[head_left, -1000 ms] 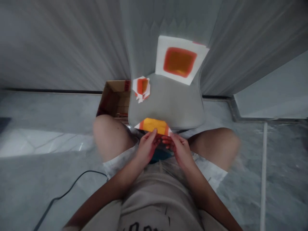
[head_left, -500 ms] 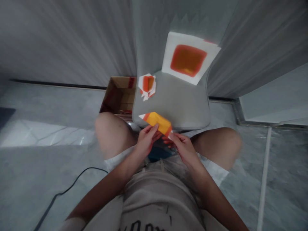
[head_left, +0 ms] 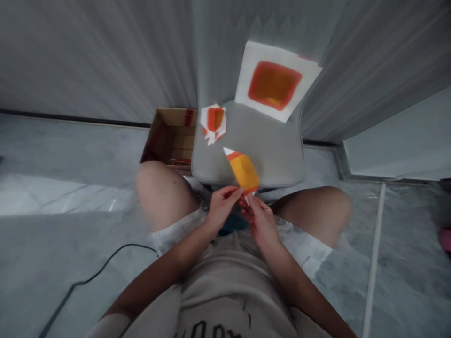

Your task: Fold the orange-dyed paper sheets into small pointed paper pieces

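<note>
A folded paper piece (head_left: 243,170), orange-yellow with red bands and white tips, stands nearly on end over the front edge of a grey chair seat (head_left: 268,150). My left hand (head_left: 221,209) pinches its lower end from the left. My right hand (head_left: 256,219) pinches the same lower tip from the right. Both hands sit close together between my knees. On the seat's back left lies a small pile of folded red, orange and white papers (head_left: 213,123). A flat white sheet with a red-orange square (head_left: 276,80) leans at the back of the seat.
An open cardboard box (head_left: 171,138) stands on the floor left of the chair. A black cable (head_left: 91,277) runs over the grey marble floor at the lower left. Grey curtains hang behind. Something pink (head_left: 447,238) shows at the right edge.
The folded paper has turned from lying almost level across both hands to standing nearly upright, its white tip now pointing up and left. My hands have drawn closer together at its lower end.
</note>
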### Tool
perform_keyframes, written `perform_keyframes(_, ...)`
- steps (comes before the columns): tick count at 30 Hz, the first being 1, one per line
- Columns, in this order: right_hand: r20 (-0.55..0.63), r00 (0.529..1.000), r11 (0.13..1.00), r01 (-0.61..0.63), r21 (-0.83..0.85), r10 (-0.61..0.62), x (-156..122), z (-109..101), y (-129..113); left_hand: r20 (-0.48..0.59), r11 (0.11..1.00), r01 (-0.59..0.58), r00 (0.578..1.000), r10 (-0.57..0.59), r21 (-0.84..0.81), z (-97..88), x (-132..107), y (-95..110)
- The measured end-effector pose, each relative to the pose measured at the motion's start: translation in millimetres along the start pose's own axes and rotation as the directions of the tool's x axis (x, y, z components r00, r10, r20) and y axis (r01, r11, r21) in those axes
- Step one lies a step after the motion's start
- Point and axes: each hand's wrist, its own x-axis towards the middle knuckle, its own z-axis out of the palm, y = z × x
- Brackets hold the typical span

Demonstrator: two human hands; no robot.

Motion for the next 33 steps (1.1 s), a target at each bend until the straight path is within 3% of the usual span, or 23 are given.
perform_keyframes(13,0.042,0.985,0.973,0.173,-0.155,-0.169,17.5,0.4,-12.4,0.065,0.989,-0.002,0.998,-0.007,0.145,-21.3,1.8,2.1)
perform_keyframes(16,0.011,0.973,0.952,0.226,-0.206,-0.229,17.0,0.4,-11.5,0.041,0.993,0.057,0.997,-0.061,0.106,-20.4,-0.4,2.6)
perform_keyframes(20,-0.016,0.960,0.938,0.269,-0.218,-0.280,13.9,2.8,-8.1,0.094,0.985,0.158,0.982,-0.164,0.073,-13.6,-3.0,3.4)
perform_keyframes(26,-0.012,0.989,0.980,0.148,-0.136,-0.151,13.2,0.1,-6.9,0.133,0.963,0.261,0.954,-0.268,0.065,-9.2,-6.8,7.4)
perform_keyframes(33,0.063,0.997,0.952,-0.015,-0.307,0.036,21.0,-8.6,-25.1,0.145,0.915,0.400,0.904,-0.402,0.042,-14.4,-9.3,16.8)
